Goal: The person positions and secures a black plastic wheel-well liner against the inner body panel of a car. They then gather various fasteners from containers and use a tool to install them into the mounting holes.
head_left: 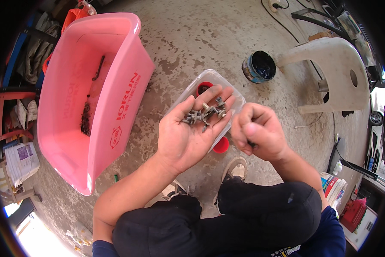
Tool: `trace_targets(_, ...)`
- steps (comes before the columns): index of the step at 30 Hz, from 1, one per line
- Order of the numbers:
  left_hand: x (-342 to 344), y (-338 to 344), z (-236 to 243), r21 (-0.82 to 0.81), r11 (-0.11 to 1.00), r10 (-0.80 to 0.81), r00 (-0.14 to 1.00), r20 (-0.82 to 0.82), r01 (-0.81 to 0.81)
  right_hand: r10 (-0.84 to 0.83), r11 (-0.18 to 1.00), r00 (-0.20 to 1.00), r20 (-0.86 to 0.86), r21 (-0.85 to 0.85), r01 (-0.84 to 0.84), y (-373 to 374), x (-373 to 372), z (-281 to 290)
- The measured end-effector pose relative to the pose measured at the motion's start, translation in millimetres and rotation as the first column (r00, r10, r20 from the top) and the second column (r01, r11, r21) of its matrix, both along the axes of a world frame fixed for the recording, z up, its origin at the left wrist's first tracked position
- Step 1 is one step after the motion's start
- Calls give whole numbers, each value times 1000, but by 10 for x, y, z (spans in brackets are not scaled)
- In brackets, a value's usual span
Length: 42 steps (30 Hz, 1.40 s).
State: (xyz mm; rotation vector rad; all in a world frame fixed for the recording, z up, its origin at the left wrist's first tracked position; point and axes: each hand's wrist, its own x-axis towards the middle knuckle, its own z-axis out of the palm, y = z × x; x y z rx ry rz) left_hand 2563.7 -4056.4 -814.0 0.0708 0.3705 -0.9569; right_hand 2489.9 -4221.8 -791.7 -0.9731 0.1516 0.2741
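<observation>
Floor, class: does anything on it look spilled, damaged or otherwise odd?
Yes: the floor is mottled with dark blotches, odd because they look uneven; stain or wear, I cannot tell. A small green piece lies alone.

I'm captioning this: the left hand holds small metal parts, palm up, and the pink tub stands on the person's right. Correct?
No: the head view shows the pink tub on the person's left. The left hand does hold small metal parts, palm up.
</observation>
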Motion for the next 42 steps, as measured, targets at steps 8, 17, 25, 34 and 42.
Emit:
trace_targets(8, -2, 28, -4, -19, 1000, 4, 1000, 24, -4, 141, 502, 904, 403, -817, 285, 176, 84, -22)
trace_targets(17, -85, 45, -166, 547, 813, -203, 978, -51, 198, -337, 922, 928, -161, -256, 290, -219, 20, -318)
trace_targets(25, -262, 47, -418, 599, 686, -444, 890, -104, 412, -462, 821, 860, -216, -472, 322, -2, -696, -1409)
trace_targets(34, -577, 140, -614, 412, 472, -814, 564, -135, 780, -175, 464, 939, 296, -817, 343, 267, -1025, -1853)
trace_targets(42, -937, 131, -825, 548, 191, -913, 353, -205, 814, 20, 173, 966, 259, -952, 252, 62, -1274, -2037)
